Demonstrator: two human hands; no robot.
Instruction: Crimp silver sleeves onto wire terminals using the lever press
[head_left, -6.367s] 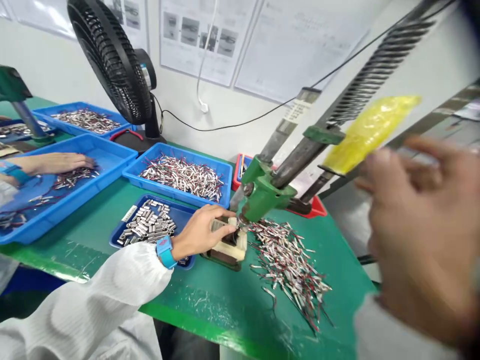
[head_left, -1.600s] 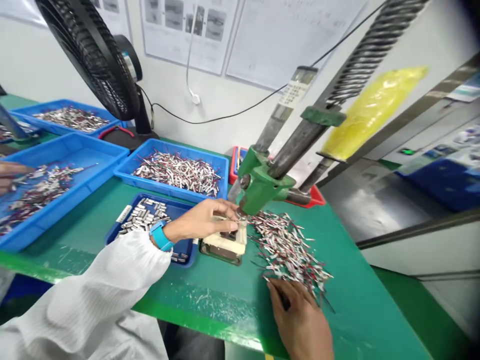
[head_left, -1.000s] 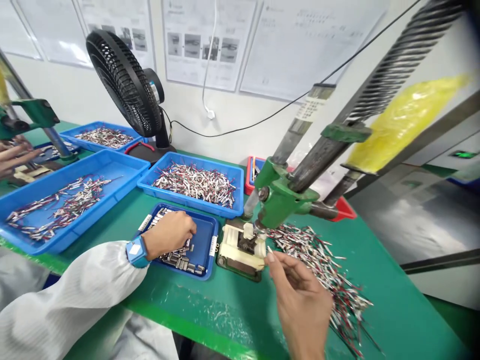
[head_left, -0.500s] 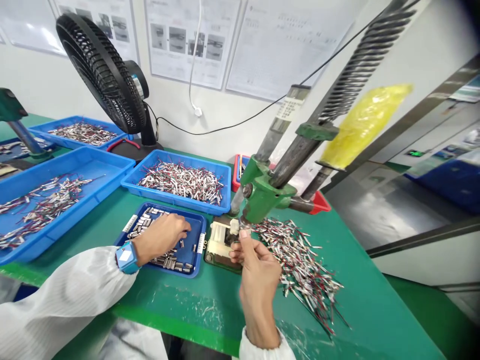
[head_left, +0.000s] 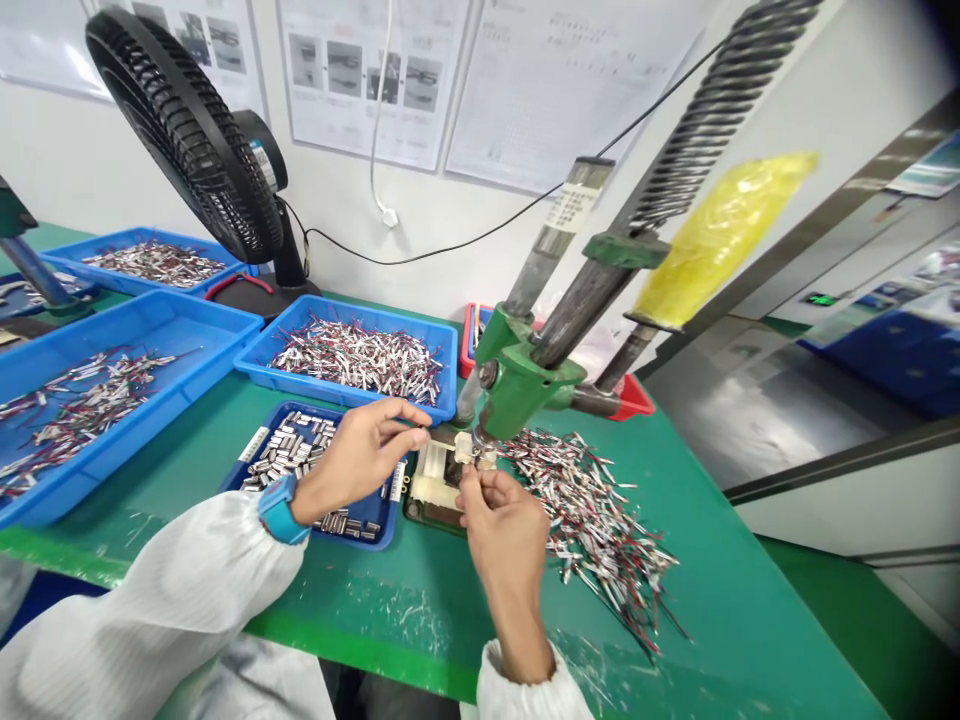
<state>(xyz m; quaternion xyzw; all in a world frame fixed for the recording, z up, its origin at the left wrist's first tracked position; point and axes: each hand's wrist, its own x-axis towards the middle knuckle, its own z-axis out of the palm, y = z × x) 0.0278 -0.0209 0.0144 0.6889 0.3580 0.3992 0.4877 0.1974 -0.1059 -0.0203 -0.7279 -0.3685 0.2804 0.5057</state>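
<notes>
My left hand [head_left: 371, 445] is above the right edge of the small blue tray [head_left: 365, 543]. Its thumb and fingers come together near the fixture, and whatever they hold is too small to make out. Small metal cylinders [head_left: 279, 455] lie in that tray. At the front of the cream fixture block [head_left: 435, 485], my right hand [head_left: 506, 525] is closed in a pinch; what its fingertips hold is hidden. Right above these fingers stands the green hand press [head_left: 517, 390], with its spring and yellow-wrapped handle [head_left: 724, 240].
Thin white-and-red wired parts [head_left: 600, 530] are heaped to the right of the press. More fill a blue bin [head_left: 360, 360] behind the tray and a larger blue bin [head_left: 225, 335] at left. A black fan [head_left: 187, 130] and a red bin [head_left: 636, 398] stand at the back.
My left hand has lifted from the small tray and moved right, toward the fixture. My right hand stays at the fixture, with its fingers slightly shifted. The view has shifted slightly.
</notes>
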